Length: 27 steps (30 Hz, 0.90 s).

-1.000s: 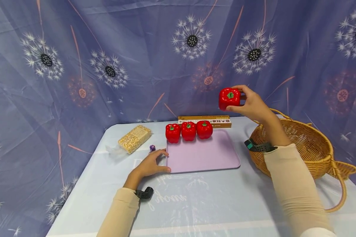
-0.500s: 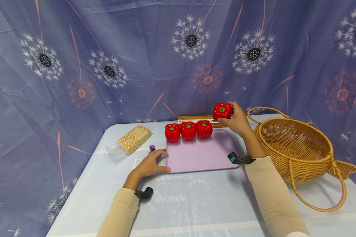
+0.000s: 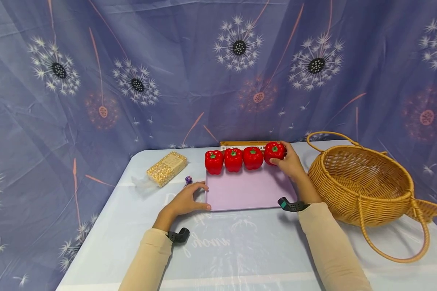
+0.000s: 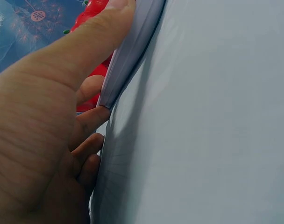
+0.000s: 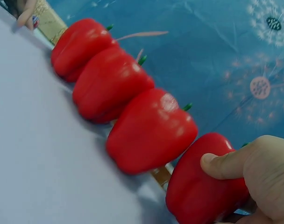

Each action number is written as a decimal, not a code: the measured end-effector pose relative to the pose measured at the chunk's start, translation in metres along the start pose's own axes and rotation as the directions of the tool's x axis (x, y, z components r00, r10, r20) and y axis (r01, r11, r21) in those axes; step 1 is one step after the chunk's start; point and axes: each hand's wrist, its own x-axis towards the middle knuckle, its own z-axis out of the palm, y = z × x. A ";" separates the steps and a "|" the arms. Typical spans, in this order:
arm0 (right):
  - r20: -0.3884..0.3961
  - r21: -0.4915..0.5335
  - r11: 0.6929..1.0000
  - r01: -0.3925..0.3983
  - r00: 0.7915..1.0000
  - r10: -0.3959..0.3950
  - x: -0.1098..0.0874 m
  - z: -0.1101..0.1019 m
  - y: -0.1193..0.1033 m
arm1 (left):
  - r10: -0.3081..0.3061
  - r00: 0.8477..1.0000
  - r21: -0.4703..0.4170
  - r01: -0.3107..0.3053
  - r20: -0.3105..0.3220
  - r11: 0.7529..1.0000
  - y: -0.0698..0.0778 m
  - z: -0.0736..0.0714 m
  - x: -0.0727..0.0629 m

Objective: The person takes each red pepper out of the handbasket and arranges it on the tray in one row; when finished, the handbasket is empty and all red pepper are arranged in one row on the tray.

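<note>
In my right hand is a red bell pepper, gripped between thumb and fingers at the right end of a row. Beside it, along the back of the lilac tray, stand three more red bell peppers: left, middle and right. The right wrist view has my thumb pressed on the held pepper's side, its lower fingers mostly hidden. My left hand rests at the tray's left edge, thumb and fingers spread along the rim.
A wicker basket with looped handles stands on the right of the table. Behind the tray lies a long brown box. On the left are a bag of yellow kernels and a small purple wrapped item. Patterned blue cloth hangs behind.
My right hand has brought its bell pepper left and down, from above near the basket to the right end of the row. My left hand stays at the tray's edge.
</note>
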 end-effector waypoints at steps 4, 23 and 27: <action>0.027 0.061 0.998 -0.031 0.999 0.030 0.001 0.002 0.010 | -0.001 1.000 -0.001 0.001 0.005 1.000 -0.001 0.001 0.000; 0.050 0.101 0.992 -0.076 0.996 0.071 0.007 0.004 0.022 | 0.001 1.000 0.007 -0.001 -0.001 1.000 -0.002 0.000 0.001; 0.050 0.112 0.991 -0.068 0.997 0.063 0.007 0.004 0.024 | -0.001 1.000 0.012 0.001 0.001 1.000 -0.002 0.000 0.001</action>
